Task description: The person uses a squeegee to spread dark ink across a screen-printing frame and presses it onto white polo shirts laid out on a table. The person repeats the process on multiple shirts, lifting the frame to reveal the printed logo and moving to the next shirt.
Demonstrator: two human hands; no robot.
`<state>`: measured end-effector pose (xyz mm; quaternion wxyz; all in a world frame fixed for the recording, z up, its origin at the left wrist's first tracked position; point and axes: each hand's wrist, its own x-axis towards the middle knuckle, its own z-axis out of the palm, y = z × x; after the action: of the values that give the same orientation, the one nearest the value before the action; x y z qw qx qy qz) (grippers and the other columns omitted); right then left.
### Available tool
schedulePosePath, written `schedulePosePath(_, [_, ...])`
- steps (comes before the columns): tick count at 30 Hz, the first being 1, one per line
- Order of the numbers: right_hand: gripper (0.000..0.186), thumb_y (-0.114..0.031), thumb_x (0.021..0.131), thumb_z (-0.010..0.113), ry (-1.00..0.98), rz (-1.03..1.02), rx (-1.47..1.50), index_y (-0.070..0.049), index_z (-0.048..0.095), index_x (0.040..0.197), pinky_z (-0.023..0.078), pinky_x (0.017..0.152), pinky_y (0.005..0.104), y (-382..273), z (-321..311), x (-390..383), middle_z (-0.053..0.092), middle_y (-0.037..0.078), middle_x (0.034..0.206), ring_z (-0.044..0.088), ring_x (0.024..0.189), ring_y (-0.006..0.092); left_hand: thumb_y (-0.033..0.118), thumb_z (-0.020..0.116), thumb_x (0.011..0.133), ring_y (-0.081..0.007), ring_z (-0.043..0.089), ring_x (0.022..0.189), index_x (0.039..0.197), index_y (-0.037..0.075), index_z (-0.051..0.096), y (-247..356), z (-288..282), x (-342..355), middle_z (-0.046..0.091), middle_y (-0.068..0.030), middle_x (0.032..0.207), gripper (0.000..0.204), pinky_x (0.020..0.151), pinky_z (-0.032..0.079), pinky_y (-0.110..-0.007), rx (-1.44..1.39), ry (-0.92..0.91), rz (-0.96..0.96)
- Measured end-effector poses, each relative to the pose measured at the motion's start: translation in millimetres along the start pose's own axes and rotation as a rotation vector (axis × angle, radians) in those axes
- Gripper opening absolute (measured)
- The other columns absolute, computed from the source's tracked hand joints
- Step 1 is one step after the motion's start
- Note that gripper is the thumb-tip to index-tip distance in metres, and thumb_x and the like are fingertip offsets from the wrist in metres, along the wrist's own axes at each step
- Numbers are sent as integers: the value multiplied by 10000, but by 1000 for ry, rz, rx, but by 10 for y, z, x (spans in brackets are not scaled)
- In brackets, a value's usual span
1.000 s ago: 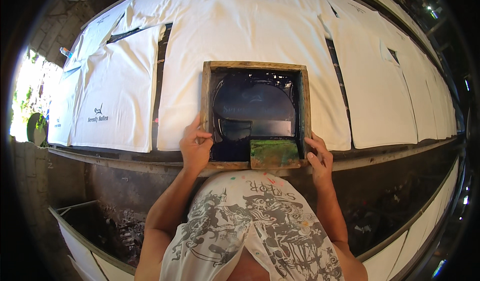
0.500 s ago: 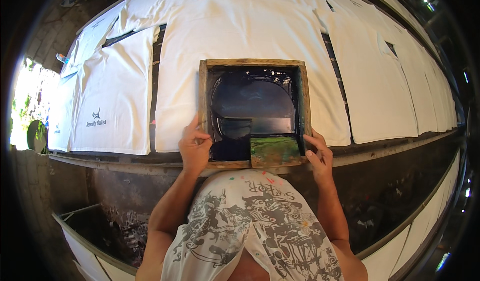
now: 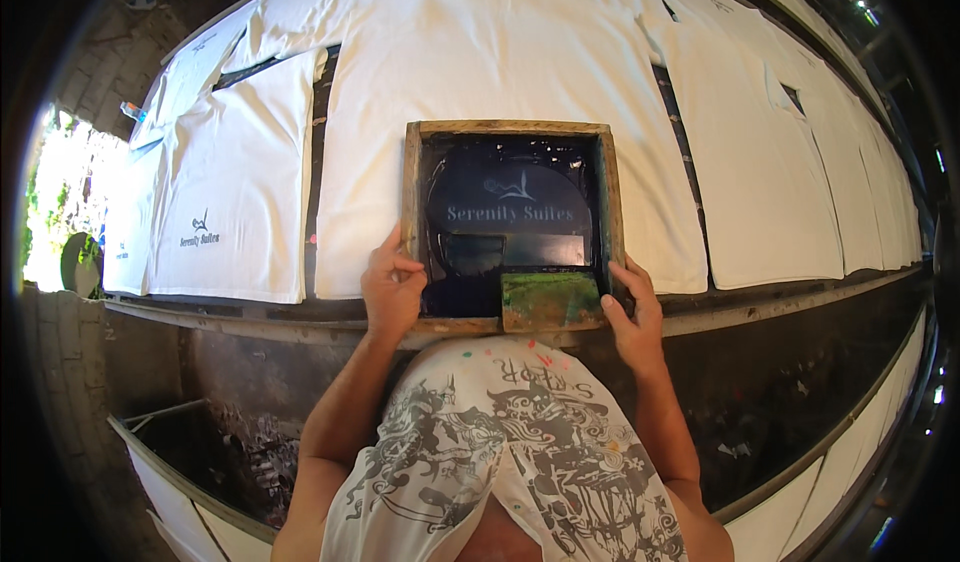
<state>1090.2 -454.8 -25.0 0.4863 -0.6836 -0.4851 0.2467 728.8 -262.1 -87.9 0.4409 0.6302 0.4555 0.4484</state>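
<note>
A wooden screen-printing frame with dark mesh lies over the lower part of a white T-shirt. My left hand grips the frame's left side near its lower corner, thumb and forefinger pressed on the wood. On the opposite side my right hand is closed around the right edge, its thumb over the corner. Pale lettering and a small emblem show in the mesh, with wet dark ink around them. A squeegee with a green-stained block rests inside the lower right of the frame, untouched by either hand.
More white T-shirts lie flat to both sides; the left shirt bears a dark printed emblem. A wooden table edge runs just before my body. Behind me, at lower left and right, another bench edge holds white cloth.
Pale lettering and an emblem now show in the mesh, where it looked plain dark before. Both hands keep their hold on the frame; the view has shifted slightly.
</note>
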Motion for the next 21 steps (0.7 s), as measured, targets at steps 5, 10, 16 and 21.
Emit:
schedulePosePath(5, [447, -186, 953, 887, -73, -356, -443, -99, 814, 1385, 409, 1293, 564, -447, 134, -35, 660, 191, 1600, 602, 1494, 407, -181, 723, 882, -303, 591, 1577, 1127, 12, 766, -61, -73, -7, 525, -266, 1768, 314, 1268, 507, -439, 150, -21, 106])
schedulePosePath(10, [415, -264, 911, 940, -211, -488, -578, -130, 832, 1289, 451, 1246, 618, -617, 76, -79, 740, 119, 1477, 634, 1458, 375, -71, 795, 915, -342, 619, 1523, 1475, 55, 736, 216, -213, 180, 581, -231, 1722, 577, 1228, 542, -464, 120, -125, -58])
schedulePosePath(16, [444, -198, 886, 937, -312, -494, -632, -99, 818, 1302, 526, 1187, 563, -694, 189, -126, 738, 151, 1456, 647, 1438, 382, 41, 867, 954, -378, 611, 1518, 1611, 102, 654, 412, -535, 1110, 566, -219, 1733, 694, 1185, 566, -448, 561, -297, 295])
schedulePosePath(21, [473, -79, 861, 881, -378, -466, -751, -71, 800, 1327, 578, 1119, 509, -817, 183, 0, 763, 155, 1386, 713, 1314, 379, 126, 943, 859, -479, 507, 1569, 1675, 136, 594, 796, -399, 1922, 512, -266, 1757, 888, 1324, 439, -536, 760, -561, 373])
